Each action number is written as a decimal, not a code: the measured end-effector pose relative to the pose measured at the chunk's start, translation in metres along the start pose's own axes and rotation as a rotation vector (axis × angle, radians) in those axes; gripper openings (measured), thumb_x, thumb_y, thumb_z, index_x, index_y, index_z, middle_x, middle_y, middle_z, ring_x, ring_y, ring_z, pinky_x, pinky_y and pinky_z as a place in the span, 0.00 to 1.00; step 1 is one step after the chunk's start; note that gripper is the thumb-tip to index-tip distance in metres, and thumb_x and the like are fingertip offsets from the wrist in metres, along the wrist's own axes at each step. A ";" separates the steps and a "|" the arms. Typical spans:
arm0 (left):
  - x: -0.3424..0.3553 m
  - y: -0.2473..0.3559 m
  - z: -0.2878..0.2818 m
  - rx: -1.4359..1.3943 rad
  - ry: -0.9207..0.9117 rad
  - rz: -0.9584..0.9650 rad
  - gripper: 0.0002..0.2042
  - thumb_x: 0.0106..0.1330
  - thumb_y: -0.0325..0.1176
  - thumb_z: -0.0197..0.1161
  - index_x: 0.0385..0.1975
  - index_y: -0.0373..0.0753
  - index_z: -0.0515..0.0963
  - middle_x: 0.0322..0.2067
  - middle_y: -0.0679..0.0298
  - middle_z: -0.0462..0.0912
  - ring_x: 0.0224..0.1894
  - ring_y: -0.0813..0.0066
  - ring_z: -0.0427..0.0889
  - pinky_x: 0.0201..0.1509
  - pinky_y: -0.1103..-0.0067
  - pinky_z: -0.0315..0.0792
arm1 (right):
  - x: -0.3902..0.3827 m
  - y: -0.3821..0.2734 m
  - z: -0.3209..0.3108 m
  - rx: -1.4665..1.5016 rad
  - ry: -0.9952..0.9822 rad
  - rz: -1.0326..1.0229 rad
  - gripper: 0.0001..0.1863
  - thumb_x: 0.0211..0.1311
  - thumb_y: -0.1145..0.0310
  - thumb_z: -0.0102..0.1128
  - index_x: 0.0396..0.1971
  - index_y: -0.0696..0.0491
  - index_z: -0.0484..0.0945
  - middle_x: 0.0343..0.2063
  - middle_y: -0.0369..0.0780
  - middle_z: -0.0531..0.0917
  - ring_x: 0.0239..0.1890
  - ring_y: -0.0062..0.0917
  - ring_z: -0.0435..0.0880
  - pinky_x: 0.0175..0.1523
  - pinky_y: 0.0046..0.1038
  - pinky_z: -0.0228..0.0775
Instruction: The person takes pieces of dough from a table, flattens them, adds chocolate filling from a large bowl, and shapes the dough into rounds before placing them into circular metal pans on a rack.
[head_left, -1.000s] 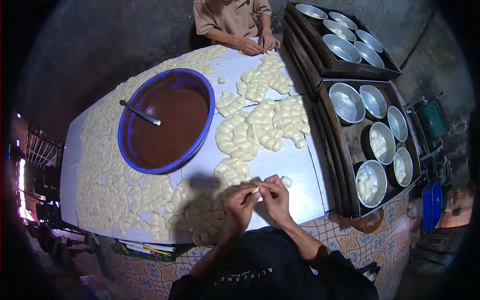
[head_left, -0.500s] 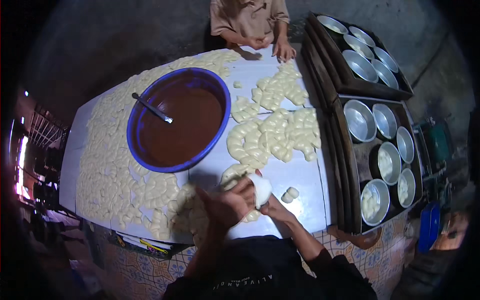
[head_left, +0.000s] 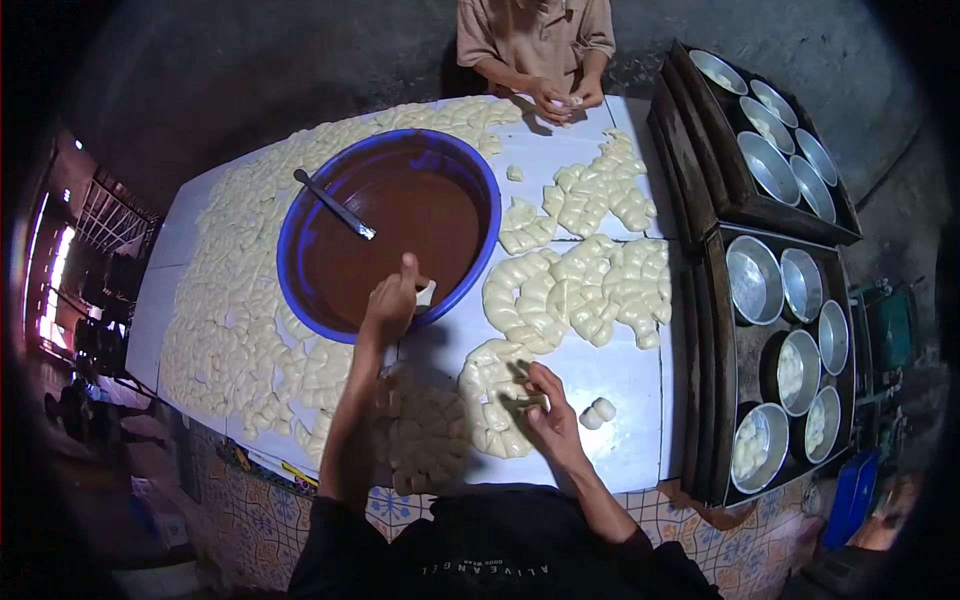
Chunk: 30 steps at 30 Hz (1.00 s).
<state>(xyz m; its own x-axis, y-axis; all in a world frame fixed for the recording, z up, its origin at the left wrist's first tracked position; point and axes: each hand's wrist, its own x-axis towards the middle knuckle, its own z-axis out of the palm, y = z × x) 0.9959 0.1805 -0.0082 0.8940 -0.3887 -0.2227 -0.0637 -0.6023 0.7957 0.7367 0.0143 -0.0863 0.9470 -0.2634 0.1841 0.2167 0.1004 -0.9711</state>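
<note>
My left hand (head_left: pixel 388 302) reaches over the near rim of a blue basin (head_left: pixel 289 240) with brown paste (head_left: pixel 420 225) in it. Beside its fingers, a flat piece of white dough (head_left: pixel 425 296) shows, seemingly held by them; the hand covers part of it. A metal spatula (head_left: pixel 335 205) lies in the paste, its dark handle resting on the far-left rim. My right hand (head_left: pixel 557 420) is above the table, fingers apart, nothing in it. To its left lies a cluster of pale dough pieces (head_left: pixel 490 390); to its right are small dough lumps (head_left: pixel 597 414).
Rows of shaped dough (head_left: pixel 230 290) cover the table's left side, and more dough (head_left: pixel 575 290) lies right of the basin. Wooden trays (head_left: pixel 735 420) at the right hold round metal tins (head_left: pixel 755 280), some with dough. Across the table, a person's hands (head_left: pixel 560 100) work a small piece.
My hands have parted. The left one has moved forward to the basin with the white dough; the right one has let go of it. The other person's hands have come together.
</note>
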 end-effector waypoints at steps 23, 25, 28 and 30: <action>-0.174 0.001 0.139 -0.300 -0.082 0.327 0.05 0.62 0.23 0.62 0.35 0.28 0.79 0.34 0.61 0.77 0.37 0.78 0.77 0.41 0.83 0.75 | -0.018 -0.037 -0.005 -0.140 0.237 -0.012 0.09 0.54 0.79 0.63 0.37 0.61 0.80 0.44 0.42 0.77 0.48 0.28 0.76 0.53 0.27 0.67; -0.173 0.005 0.138 -0.286 -0.108 0.252 0.06 0.61 0.26 0.64 0.33 0.29 0.79 0.33 0.62 0.78 0.35 0.78 0.78 0.39 0.83 0.74 | -0.024 -0.054 0.004 -0.344 0.116 -0.098 0.10 0.55 0.77 0.63 0.38 0.61 0.80 0.42 0.43 0.78 0.46 0.27 0.78 0.52 0.25 0.68; -0.179 0.009 0.151 -0.500 -0.095 0.109 0.07 0.62 0.28 0.64 0.31 0.30 0.78 0.32 0.63 0.78 0.34 0.79 0.78 0.38 0.83 0.74 | -0.039 -0.041 -0.008 -0.306 0.098 0.082 0.11 0.58 0.75 0.61 0.42 0.58 0.81 0.44 0.45 0.78 0.44 0.26 0.79 0.39 0.24 0.72; -0.180 0.007 0.155 -0.600 -0.158 -0.030 0.06 0.63 0.28 0.63 0.34 0.31 0.76 0.34 0.64 0.77 0.36 0.79 0.77 0.39 0.82 0.75 | -0.051 -0.023 -0.015 -0.194 0.136 0.288 0.17 0.59 0.73 0.61 0.50 0.57 0.77 0.47 0.45 0.75 0.45 0.24 0.76 0.38 0.23 0.70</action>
<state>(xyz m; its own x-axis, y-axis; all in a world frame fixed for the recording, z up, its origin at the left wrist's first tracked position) 0.7652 0.1380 -0.0501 0.8122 -0.5041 -0.2937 0.2617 -0.1352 0.9556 0.6800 0.0108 -0.0752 0.9197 -0.3768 -0.1101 -0.1154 0.0085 -0.9933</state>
